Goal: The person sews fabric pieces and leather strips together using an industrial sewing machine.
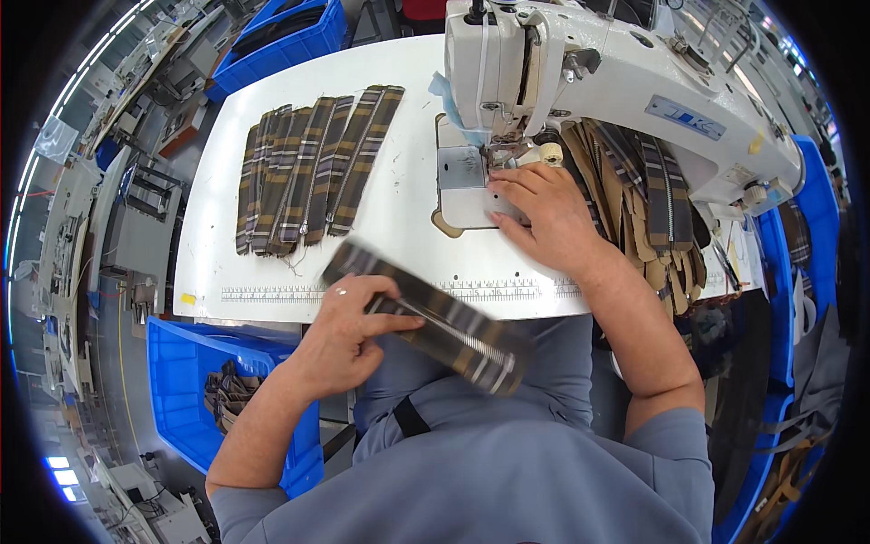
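With mid-view as our dial's centre, our left hand [343, 337] grips a plaid zipper strip [446, 324], blurred, at six o'clock; our right hand [555, 216], at two, lies with fingers stretched on the machine plate [464, 204]; whether they pinch anything, we cannot tell; a bluish lettered nameplate [685, 118] marks our white sewing machine [616, 77]; a printed ruler [258, 295] crosses our white table [210, 238]; plaid strips [313, 172] fan at ten; a blue bin [181, 363] stands at eight.

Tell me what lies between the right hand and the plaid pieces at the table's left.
In the head view: white tabletop, then the metal sewing plate.
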`<control>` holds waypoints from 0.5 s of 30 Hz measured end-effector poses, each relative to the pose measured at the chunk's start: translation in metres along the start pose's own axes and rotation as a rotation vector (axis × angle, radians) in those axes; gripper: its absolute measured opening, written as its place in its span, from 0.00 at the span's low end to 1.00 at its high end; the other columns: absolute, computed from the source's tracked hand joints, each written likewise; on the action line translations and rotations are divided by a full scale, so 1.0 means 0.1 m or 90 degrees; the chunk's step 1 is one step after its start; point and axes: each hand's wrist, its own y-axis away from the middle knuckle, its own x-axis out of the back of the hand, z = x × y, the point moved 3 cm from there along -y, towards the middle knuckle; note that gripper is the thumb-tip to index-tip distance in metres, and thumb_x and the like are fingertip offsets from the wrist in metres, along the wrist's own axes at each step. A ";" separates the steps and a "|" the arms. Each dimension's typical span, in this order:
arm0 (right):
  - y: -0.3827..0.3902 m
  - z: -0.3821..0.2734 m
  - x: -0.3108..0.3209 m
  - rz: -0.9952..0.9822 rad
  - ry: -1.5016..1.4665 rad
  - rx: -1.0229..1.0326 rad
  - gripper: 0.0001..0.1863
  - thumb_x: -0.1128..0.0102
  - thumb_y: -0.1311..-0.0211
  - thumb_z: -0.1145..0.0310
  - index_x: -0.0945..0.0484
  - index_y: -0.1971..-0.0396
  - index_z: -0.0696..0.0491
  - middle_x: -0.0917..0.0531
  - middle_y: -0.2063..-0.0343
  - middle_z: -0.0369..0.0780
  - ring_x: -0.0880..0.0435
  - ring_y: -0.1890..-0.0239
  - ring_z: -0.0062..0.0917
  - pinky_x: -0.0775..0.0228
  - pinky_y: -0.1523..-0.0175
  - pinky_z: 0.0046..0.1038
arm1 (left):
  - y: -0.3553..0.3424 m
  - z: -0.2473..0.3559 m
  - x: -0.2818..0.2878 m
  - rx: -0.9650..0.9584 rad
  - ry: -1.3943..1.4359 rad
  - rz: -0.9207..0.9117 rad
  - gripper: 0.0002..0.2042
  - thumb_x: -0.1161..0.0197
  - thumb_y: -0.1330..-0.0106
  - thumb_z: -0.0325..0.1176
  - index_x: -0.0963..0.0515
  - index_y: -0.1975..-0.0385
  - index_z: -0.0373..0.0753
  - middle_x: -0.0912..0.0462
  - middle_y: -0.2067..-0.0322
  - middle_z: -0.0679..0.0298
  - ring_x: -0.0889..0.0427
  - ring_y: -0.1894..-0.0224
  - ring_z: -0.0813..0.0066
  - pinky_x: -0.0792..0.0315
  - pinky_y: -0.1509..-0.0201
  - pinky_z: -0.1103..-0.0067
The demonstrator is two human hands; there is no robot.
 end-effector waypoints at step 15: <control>-0.02 0.01 0.02 -0.011 -0.015 0.021 0.24 0.30 0.37 0.53 0.13 0.48 0.54 0.13 0.45 0.38 0.19 0.46 0.33 0.31 0.39 0.37 | -1.43 -0.19 -0.36 -0.098 -0.100 0.018 0.54 0.18 0.54 0.63 0.31 0.27 0.41 0.33 0.25 0.58 0.37 0.21 0.56 0.47 0.18 0.51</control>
